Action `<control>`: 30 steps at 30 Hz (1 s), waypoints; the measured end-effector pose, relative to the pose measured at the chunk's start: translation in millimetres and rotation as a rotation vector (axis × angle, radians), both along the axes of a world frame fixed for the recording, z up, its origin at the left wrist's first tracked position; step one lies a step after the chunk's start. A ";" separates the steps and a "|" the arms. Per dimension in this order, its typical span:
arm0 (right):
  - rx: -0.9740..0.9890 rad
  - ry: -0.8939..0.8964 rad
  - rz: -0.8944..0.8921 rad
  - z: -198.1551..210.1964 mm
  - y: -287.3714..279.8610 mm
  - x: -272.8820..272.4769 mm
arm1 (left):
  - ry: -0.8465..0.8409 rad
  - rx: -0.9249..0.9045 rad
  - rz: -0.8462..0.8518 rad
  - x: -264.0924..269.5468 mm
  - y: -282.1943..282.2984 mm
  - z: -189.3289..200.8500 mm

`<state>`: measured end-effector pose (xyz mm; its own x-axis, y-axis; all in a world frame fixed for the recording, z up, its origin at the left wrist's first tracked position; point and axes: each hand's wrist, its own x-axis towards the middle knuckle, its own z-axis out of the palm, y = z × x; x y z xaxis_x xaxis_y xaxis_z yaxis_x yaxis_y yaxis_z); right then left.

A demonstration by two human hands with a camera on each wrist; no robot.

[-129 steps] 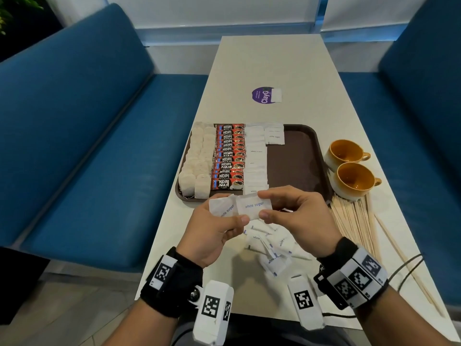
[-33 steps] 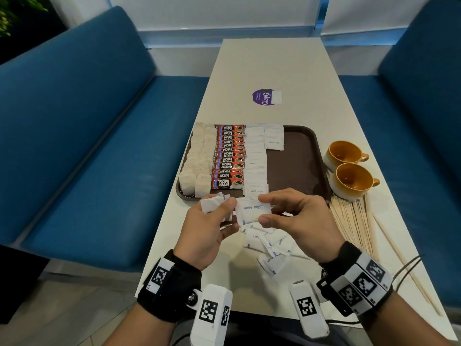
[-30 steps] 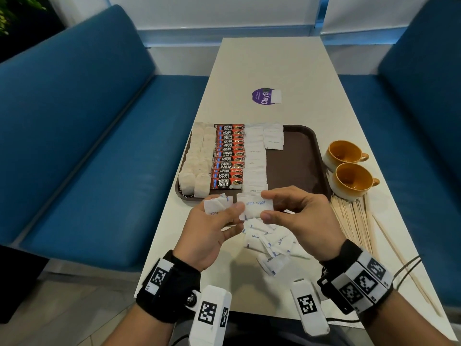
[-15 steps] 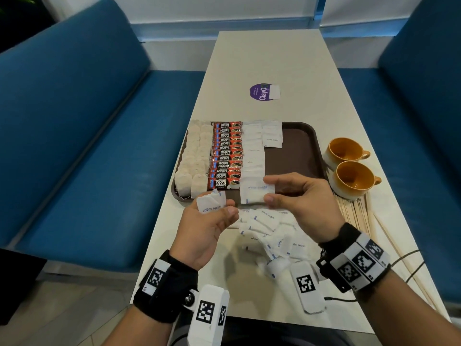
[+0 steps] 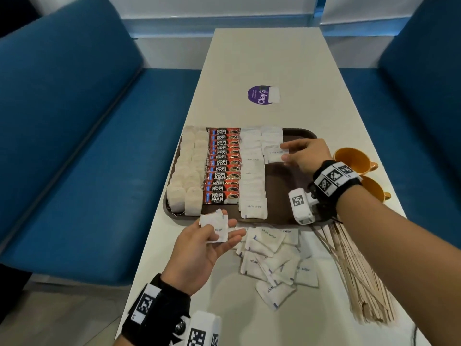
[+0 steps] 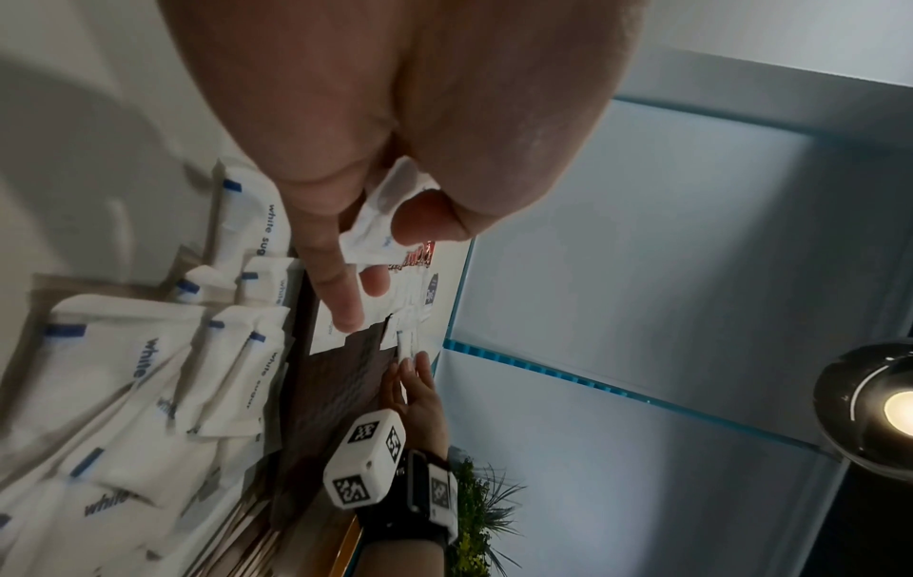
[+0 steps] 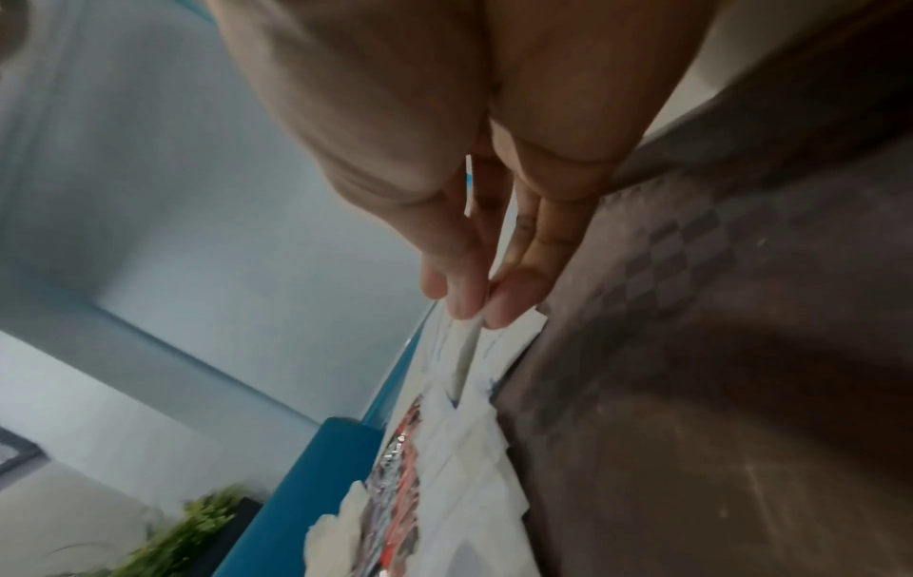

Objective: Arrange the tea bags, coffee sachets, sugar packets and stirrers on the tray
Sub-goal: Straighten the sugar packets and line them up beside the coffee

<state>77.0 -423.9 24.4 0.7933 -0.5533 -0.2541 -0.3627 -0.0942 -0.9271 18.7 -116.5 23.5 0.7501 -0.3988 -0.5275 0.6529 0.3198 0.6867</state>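
Blue booth seating on both sides of a long pale desk (image 5: pixel 274 58). Brown tray (image 5: pixel 287 191) at centre, with tea bags (image 5: pixel 187 176) at 9 o'clock, coffee sachets (image 5: pixel 223 168) beside them, then columns of sugar packets (image 5: pixel 253 181). Right hand (image 5: pixel 305 156) over the tray toward 1 o'clock, pinching one sugar packet (image 5: pixel 274 154) at the second column's end. Left hand (image 5: pixel 199 248) at 6 o'clock, just off the tray rim, gripping a few packets (image 5: pixel 214 227). Loose packets (image 5: pixel 274 260) on the desk below; stirrers (image 5: pixel 359 278) at 4 o'clock; two orange cups (image 5: pixel 354 159) at 3 o'clock.
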 end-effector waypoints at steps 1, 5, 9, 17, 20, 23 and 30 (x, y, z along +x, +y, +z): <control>0.006 0.001 0.004 -3.9 -2.1 6.9 | 0.003 0.003 -0.009 0.7 -0.8 -0.9; -0.086 0.075 0.013 -22.2 -16.8 29.3 | 0.005 0.021 -0.039 4.0 -2.0 -2.8; -0.235 0.190 0.061 -29.8 -23.1 39.7 | -0.001 0.034 -0.042 6.8 -0.8 -5.8; -0.421 0.283 0.151 -22.9 -20.0 39.9 | -0.006 0.046 -0.052 5.6 0.2 -7.5; -0.412 0.210 0.105 -13.9 -17.0 35.1 | -0.029 0.046 -0.065 3.7 2.4 -4.9; -0.418 0.099 0.088 5.6 -3.2 21.1 | -0.053 0.055 -0.083 0.5 5.4 -2.3; -0.374 -0.112 0.384 61.7 65.3 -55.3 | -0.143 0.045 -0.119 -14.0 9.4 8.0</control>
